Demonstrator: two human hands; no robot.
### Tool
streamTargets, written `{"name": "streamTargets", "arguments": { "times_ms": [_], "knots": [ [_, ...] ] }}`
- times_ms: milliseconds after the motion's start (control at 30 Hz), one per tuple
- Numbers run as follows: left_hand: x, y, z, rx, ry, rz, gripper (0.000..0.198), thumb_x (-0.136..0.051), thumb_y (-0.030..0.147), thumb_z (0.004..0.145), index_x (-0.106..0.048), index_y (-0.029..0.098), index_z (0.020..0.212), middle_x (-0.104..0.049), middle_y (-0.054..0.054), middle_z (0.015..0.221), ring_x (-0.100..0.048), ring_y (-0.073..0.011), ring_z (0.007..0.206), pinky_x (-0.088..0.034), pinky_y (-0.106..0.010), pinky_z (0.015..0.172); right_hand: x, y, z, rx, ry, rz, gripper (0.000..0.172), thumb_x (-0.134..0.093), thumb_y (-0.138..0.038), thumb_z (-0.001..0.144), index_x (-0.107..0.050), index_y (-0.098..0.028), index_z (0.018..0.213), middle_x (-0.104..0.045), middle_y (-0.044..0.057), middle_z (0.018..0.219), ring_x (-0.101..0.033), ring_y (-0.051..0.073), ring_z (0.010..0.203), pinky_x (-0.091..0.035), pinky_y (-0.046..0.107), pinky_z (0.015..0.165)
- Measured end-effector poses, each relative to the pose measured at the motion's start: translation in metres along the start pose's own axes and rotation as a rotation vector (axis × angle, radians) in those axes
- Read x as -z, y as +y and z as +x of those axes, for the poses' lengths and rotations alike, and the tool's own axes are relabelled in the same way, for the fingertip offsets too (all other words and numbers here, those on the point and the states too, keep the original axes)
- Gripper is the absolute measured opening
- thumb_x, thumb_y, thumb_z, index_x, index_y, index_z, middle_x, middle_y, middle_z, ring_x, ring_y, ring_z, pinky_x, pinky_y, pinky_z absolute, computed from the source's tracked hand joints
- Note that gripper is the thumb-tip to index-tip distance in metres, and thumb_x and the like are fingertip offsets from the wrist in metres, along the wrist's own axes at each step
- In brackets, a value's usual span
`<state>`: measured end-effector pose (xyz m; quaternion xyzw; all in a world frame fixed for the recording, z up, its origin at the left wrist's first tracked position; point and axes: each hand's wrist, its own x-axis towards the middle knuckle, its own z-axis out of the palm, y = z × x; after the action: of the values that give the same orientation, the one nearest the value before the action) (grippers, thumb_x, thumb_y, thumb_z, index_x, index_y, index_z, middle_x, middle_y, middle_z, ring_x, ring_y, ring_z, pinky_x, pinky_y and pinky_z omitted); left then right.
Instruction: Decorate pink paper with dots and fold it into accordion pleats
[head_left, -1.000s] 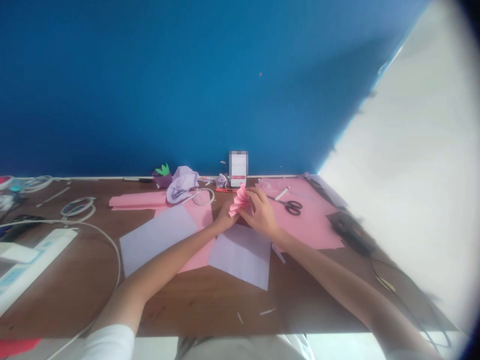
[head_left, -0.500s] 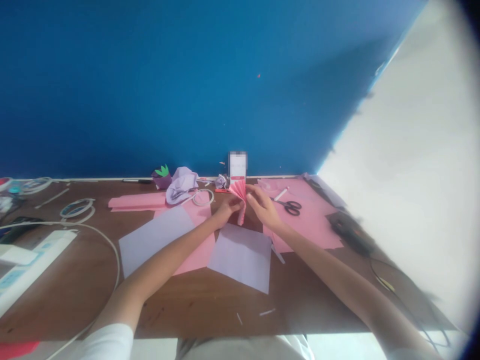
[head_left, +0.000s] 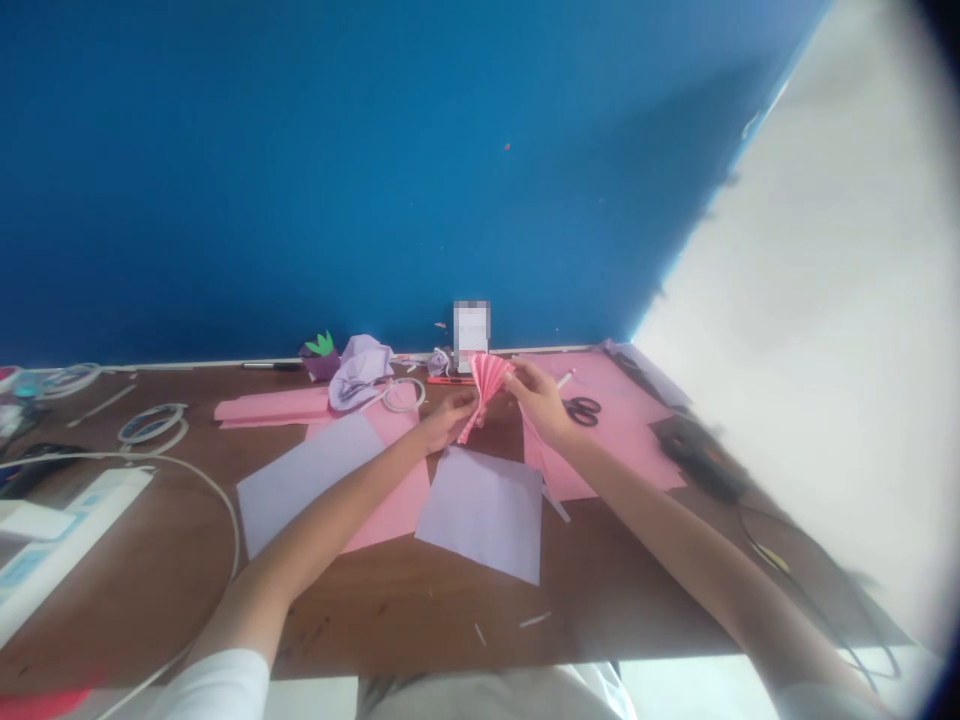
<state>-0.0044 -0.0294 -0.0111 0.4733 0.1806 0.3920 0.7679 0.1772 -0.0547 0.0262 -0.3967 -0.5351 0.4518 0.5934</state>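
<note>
Between my hands is a pleated pink paper fan (head_left: 487, 378), spread at the top and narrowing to a folded strip below. My left hand (head_left: 450, 420) closes on its narrow middle from the left. At the fan's upper right edge, my right hand (head_left: 536, 395) pinches the pleats. Below the hands lies a lilac paper sheet (head_left: 484, 515) on the brown table (head_left: 360, 620). Black-handled scissors (head_left: 583, 410) rest just right of my right hand, on pink paper (head_left: 622, 440); their blades are partly hidden.
A phone (head_left: 471, 335) stands against the blue wall. Crumpled lilac paper (head_left: 361, 370), a purple pot with green paper leaves (head_left: 321, 358) and tape rolls (head_left: 154, 425) lie left. A white power strip (head_left: 67, 550) with a cable is nearer. A dark device (head_left: 701, 460) sits right.
The fan's pleats have opened wider and lean to the right. My right hand has shifted slightly up and right along the fan's edge; my left hand keeps its hold.
</note>
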Motion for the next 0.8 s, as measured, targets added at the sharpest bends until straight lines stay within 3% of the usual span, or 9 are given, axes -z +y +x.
{"name": "streamTargets", "arguments": {
  "times_ms": [367, 567, 800],
  "knots": [
    [-0.008, 0.006, -0.004, -0.007, 0.052, -0.161, 0.030, -0.077, 0.025, 0.071, -0.058, 0.018, 0.093, -0.052, 0.002, 0.069, -0.053, -0.0085, 0.062, -0.045, -0.024, 0.063, 0.002, 0.014, 0.000, -0.109, 0.052, 0.118, 0.032, -0.072, -0.048, 0.071, -0.061, -0.021, 0.083, -0.058, -0.003, 0.067, -0.052, 0.010, 0.055, -0.036, 0.023, 0.049],
    [-0.006, 0.002, -0.001, -0.018, 0.043, -0.092, 0.030, -0.077, 0.028, 0.072, -0.059, 0.017, 0.093, -0.056, 0.001, 0.072, -0.055, -0.0093, 0.063, -0.044, -0.023, 0.062, 0.001, 0.013, -0.002, -0.120, 0.052, 0.170, 0.034, -0.072, -0.045, 0.071, -0.059, -0.024, 0.093, -0.062, -0.002, 0.076, -0.055, 0.011, 0.059, -0.038, 0.023, 0.049],
    [-0.007, -0.004, 0.001, 0.001, 0.103, 0.021, 0.035, -0.077, 0.033, 0.071, -0.059, 0.014, 0.095, -0.059, -0.001, 0.076, -0.056, -0.0079, 0.062, -0.042, -0.021, 0.060, -0.003, 0.019, -0.006, -0.100, 0.039, 0.134, 0.037, -0.071, -0.043, 0.071, -0.057, -0.025, 0.100, -0.059, -0.004, 0.069, -0.055, 0.012, 0.059, -0.037, 0.023, 0.050]
  ]
}}
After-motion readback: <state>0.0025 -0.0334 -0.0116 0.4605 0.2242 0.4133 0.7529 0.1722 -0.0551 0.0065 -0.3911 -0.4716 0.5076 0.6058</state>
